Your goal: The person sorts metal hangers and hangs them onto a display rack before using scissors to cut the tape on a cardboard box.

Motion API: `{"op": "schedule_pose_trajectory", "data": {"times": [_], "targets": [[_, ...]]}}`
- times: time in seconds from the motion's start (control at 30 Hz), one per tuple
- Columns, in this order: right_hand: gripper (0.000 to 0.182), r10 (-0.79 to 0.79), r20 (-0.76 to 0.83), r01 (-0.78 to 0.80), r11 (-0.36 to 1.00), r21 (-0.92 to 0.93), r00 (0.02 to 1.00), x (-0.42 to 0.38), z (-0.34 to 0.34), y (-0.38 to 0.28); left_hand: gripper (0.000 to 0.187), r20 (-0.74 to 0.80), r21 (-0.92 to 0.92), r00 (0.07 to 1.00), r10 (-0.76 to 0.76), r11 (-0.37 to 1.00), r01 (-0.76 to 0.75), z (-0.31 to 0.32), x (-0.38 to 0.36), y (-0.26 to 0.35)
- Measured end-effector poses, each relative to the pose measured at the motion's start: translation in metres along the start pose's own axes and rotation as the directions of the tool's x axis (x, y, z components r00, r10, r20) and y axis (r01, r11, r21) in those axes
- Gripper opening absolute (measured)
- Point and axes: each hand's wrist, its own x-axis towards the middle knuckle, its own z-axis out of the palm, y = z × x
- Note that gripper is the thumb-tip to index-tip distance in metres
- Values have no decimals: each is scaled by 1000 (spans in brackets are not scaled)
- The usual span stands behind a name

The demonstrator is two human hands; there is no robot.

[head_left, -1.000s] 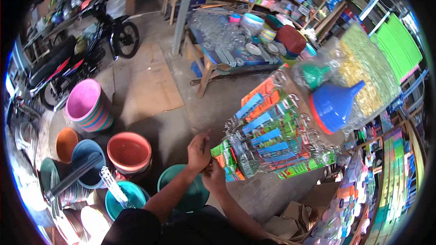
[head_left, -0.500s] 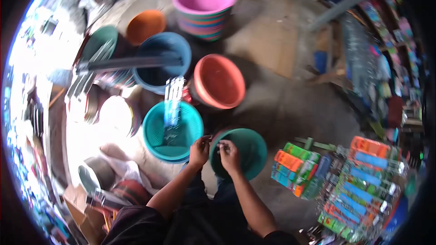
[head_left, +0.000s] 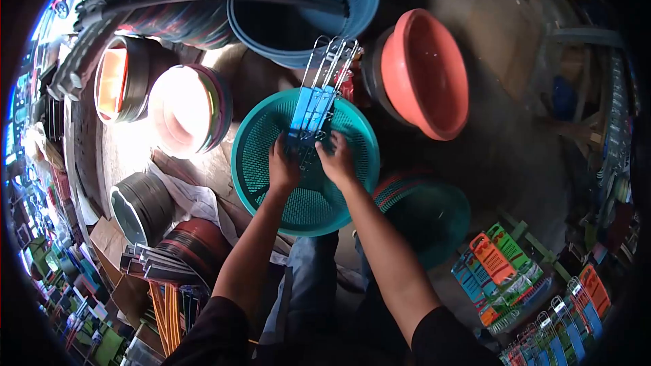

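Observation:
Inside a teal perforated basket (head_left: 247, 183), both of my hands are at the lower end of a bundle of metal wire items with blue cards (head_left: 313, 107). My left hand (head_left: 283, 168) is open beside the bundle's lower left, its fingers stretched forward. Opposite it, my right hand (head_left: 338, 160) has its thumb and fingers apart at the lower right, right by the wires. The wire loops stick up over the basket's far rim. Shadow hides part of the bundle's lower end.
Beyond the basket stand a blue tub (head_left: 363, 0) with dark curved lengths across it and a coral basin (head_left: 427, 74). A dark green tub (head_left: 434, 210) is close on the right. Carded goods (head_left: 498, 264) lie at lower right; stacked pots (head_left: 142, 207) stand left.
My hands have moved from between the teal basket and the green tub to the wire bundle, their fingers opening out. The view has come closer to the basket.

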Motion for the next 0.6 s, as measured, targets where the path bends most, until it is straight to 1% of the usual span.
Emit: {"op": "schedule_pose_trajectory", "data": {"times": [0.03, 0.1, 0.13, 0.2, 0.23, 0.3, 0.33, 0.4, 0.43, 0.47, 0.5, 0.53, 0.57, 0.6], "targets": [[59, 11, 8, -11, 1000, -1, 1000, 7, 7, 1, 44, 7, 4, 1000, -11, 1000, 11, 6, 9, -6], [58, -18, -25, 19, 1000, 12, 1000, 13, 15, 4, 40, 46, -114, 996, -83, 990, 88, 16, 22, -14], [58, -10, -15, 10, 1000, 4, 1000, 13, 17, 4, 40, 50, -115, 994, -98, 988, 103, 14, 28, -14], [57, -27, 37, 22, 992, 123, 999, 12, 20, 4, 32, 291, -154, 944, -154, 966, 205, 8, 37, -15], [57, -27, 41, 22, 993, 116, 999, 10, 20, 5, 32, 290, -159, 944, -160, 964, 212, 9, 35, -18], [56, -28, -6, 29, 990, 136, 1000, 3, 18, 7, 25, 231, -172, 958, -167, 963, 209, 11, 34, -19], [56, -33, -11, 34, 991, 132, 999, 1, 17, 9, 25, 230, -179, 960, -162, 962, 205, 11, 32, -20], [57, -30, 9, 29, 996, 89, 1000, -4, 16, 8, 23, 187, -118, 977, -100, 985, 123, 9, 27, -18], [59, -54, -34, 56, 997, 60, 998, -7, 17, 6, 23, 187, -121, 978, -93, 986, 117, 7, 24, -15], [59, -58, -38, 60, 996, 61, 998, -8, 16, 5, 21, 137, -159, 990, -42, 985, 64, 6, 22, -13], [59, -22, -28, 23, 999, 46, 999, -9, 16, 3, 19, 86, -194, 996, 5, 981, 11, 3, 22, -8], [60, 17, -17, -17, 999, 31, 1000, -10, 16, 2, 19, 86, -193, 996, 8, 981, 9, 0, 21, -4], [56, -52, -70, 54, 998, 32, 996, -10, 19, 1, 19, 81, -183, 997, 2, 983, 13, -3, 20, -1], [56, -49, -72, 52, 998, 36, 996, -11, 19, -2, 19, 77, -173, 997, -3, 985, 17, -7, 20, 3]]}}
